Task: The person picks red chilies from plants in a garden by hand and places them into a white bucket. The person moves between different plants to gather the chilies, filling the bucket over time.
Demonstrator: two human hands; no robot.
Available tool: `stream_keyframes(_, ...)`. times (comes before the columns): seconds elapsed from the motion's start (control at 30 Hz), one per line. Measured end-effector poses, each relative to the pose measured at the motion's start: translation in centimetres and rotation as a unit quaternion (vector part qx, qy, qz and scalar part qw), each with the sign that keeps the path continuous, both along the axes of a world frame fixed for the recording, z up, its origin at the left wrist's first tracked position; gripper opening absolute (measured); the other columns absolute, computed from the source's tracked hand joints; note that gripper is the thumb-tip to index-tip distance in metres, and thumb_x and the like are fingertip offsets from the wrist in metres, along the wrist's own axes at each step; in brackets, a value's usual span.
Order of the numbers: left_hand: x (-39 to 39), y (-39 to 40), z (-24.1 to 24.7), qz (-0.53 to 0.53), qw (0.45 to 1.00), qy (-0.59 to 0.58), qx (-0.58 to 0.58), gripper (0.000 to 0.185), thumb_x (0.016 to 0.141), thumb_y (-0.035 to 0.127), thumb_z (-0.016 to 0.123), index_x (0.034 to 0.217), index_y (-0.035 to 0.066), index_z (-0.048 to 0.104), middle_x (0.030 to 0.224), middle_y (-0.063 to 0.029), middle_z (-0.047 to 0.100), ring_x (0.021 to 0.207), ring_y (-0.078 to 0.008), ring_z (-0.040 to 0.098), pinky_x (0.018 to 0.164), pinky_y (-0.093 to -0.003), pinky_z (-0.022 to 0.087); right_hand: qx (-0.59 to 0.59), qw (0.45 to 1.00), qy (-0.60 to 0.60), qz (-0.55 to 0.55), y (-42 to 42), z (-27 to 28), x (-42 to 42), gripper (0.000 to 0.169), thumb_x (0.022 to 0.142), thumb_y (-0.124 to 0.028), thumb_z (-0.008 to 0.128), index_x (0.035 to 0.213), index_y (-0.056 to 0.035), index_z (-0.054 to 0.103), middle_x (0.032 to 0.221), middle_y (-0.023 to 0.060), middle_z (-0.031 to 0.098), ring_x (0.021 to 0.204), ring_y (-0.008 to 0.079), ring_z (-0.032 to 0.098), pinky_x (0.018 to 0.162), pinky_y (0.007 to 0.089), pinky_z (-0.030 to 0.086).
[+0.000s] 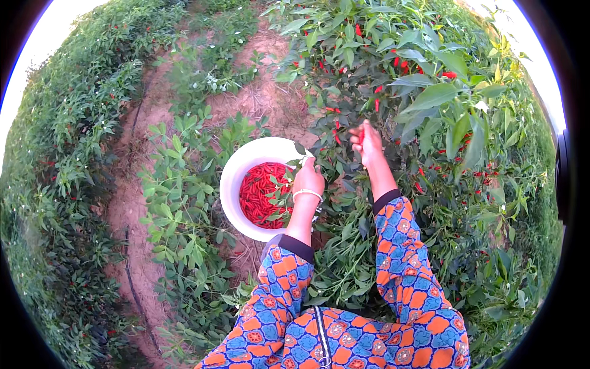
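Observation:
A white plastic bucket (231, 170) stands in front of me, with many picked red chillies (260, 193) inside. My left hand (309, 177), a pale bracelet on its wrist, is closed at the bucket's right rim around a leafy chilli stem; whether it also grips the rim is hard to tell. Leaves of that stem hang over the chillies. To the right and farther ahead, my right hand (367, 143) has its fingers curled around a red chilli, beside the chilli plants (345, 87). Red chillies (377, 104) hang on the plant just beyond its fingertips.
Low leafy plants (177, 203) grow left of the bucket. Beyond them runs a strip of reddish soil (138, 198) with a thin dark hose (133, 290) along it. Another row of chilli plants (50, 184) fills the far left. Large leaves (433, 97) reach out at the upper right.

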State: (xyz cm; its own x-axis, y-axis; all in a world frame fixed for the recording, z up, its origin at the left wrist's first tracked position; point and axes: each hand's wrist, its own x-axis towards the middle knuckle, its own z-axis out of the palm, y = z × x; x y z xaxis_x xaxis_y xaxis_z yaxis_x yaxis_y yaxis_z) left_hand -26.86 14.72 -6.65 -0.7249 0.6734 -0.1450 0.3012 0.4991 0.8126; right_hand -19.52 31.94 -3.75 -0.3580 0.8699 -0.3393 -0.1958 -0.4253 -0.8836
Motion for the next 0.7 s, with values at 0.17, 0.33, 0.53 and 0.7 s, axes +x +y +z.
stream_keyframes(0.17, 0.7, 0.1, -0.1, -0.033, 0.999, 0.007, -0.031, 0.034, 0.084, 0.017, 0.05, 0.116, 0.009, 0.05, 0.096, -0.0228, 0.06, 0.091, -0.0382, 0.057, 0.078, -0.0462, 0.045, 0.49, 0.8, -0.31, 0.151, 1.9, -3.2, -0.6, 0.022, 0.08, -0.018, 0.057, 0.098, -0.0064, 0.057, 0.086, 0.0086, 0.063, 0.072, 0.023, 0.059, 0.061, 0.0326, 0.046)
stream_keyframes(0.33, 0.7, -0.4, 0.4, -0.031, 0.998, 0.005, -0.046, 0.034, 0.082, 0.014, 0.05, 0.116, 0.009, 0.051, 0.095, -0.0231, 0.06, 0.09, -0.038, 0.058, 0.078, -0.0463, 0.045, 0.613, 0.609, -0.444, 0.238, 1.4, -1.1, -2.9, 0.019, 0.08, -0.017, 0.055, 0.099, -0.0165, 0.058, 0.094, 0.0096, 0.061, 0.085, 0.0321, 0.058, 0.069, 0.0427, 0.047)
stream_keyframes(0.53, 0.6, -0.3, 0.6, -0.044, 0.998, -0.005, -0.034, 0.033, 0.084, 0.017, 0.051, 0.114, 0.004, 0.052, 0.101, -0.0239, 0.058, 0.096, -0.0384, 0.055, 0.083, -0.0436, 0.044, 0.62, 0.677, -0.385, 0.094, 4.2, -3.9, -3.6, 0.025, 0.083, -0.028, 0.057, 0.087, -0.0029, 0.058, 0.076, 0.014, 0.061, 0.068, 0.0299, 0.06, 0.061, 0.0384, 0.048)
stream_keyframes(0.7, 0.2, 0.1, -0.7, -0.031, 0.998, -0.033, 0.031, 0.033, 0.083, 0.016, 0.053, 0.112, 0.002, 0.053, 0.103, -0.0243, 0.057, 0.099, -0.0374, 0.054, 0.086, -0.0403, 0.042, 0.05, 0.99, 0.063, 0.113, 2.4, -3.0, -3.2, 0.03, 0.083, -0.038, 0.06, 0.083, -0.0091, 0.052, 0.062, -0.0055, 0.044, 0.047, 0.0047, 0.039, 0.037, 0.0176, 0.028)
